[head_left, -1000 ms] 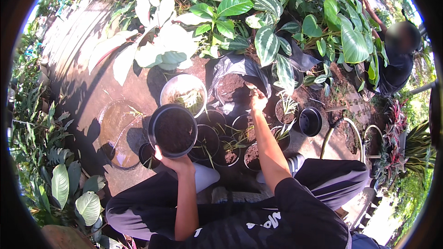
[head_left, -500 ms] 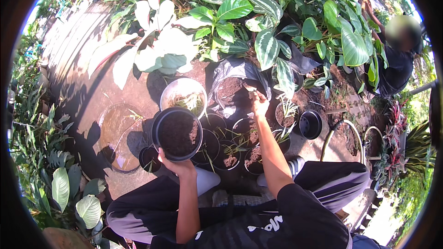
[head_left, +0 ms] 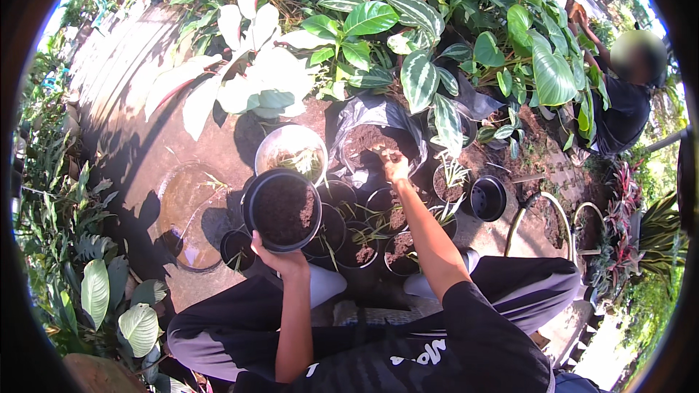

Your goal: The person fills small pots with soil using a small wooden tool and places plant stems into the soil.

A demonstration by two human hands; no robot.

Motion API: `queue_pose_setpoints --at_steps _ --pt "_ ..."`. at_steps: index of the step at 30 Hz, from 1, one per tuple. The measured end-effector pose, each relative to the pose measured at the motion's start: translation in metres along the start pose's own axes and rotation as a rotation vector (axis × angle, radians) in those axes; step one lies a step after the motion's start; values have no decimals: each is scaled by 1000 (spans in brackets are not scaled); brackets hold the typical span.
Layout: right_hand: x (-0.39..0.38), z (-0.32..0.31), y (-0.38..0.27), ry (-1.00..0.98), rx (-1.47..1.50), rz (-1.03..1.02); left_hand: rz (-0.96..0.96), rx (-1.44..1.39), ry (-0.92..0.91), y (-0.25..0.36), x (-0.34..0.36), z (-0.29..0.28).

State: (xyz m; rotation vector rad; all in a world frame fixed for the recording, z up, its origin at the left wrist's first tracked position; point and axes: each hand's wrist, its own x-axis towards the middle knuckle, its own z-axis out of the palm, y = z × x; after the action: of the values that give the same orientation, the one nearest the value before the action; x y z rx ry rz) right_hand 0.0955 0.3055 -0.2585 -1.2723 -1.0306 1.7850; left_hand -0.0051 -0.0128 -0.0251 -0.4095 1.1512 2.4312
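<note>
My left hand (head_left: 284,260) grips a round black plant pot (head_left: 282,211) by its lower side and holds it up, tilted toward me. Dark soil covers the inside, with a browner patch at the right. My right hand (head_left: 395,166) reaches into a black plastic bag (head_left: 413,127) of loose brown soil (head_left: 362,138). Its fingers are bent around something light-coloured at the soil, too small to make out. Behind the held pot stands a white bucket (head_left: 280,138) with cut grassy leaves inside. Several small black pots (head_left: 358,246) with soil and thin seedlings crowd between my hands.
An empty-looking black pot (head_left: 488,198) stands right of the seedlings, near a pale curved hose (head_left: 515,225). At left lies a round shallow basin (head_left: 182,189) with water. Broad-leaved plants (head_left: 419,80) overhang the bag. Another person (head_left: 622,113) works at far right.
My right hand has moved slightly left and nearer to me, from the bag's right side down into the soil. The pot in my left hand has hardly moved.
</note>
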Motion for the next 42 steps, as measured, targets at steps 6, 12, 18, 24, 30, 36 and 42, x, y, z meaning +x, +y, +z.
queue_pose_setpoints --at_steps 6,12,18,24,30,36,42 --pt "15 25 9 131 -144 99 9 6 -37 0 5 -5" --pt "-25 40 -27 168 -688 -17 -1 24 -44 4 5 -10" --pt "-28 34 -41 48 -1326 -151 3 29 -53 1 5 -4" --pt "-16 36 -34 39 -1426 -101 -10 -14 -45 2 0 6" --pt "-24 43 -22 -43 -1504 -182 -4 -36 -28 3 1 3" --pt "-32 52 -24 4 -1323 -112 0 22 -39 -1 3 -2" --pt "-40 45 -22 115 -1249 -38 -12 -47 -34 2 1 3"
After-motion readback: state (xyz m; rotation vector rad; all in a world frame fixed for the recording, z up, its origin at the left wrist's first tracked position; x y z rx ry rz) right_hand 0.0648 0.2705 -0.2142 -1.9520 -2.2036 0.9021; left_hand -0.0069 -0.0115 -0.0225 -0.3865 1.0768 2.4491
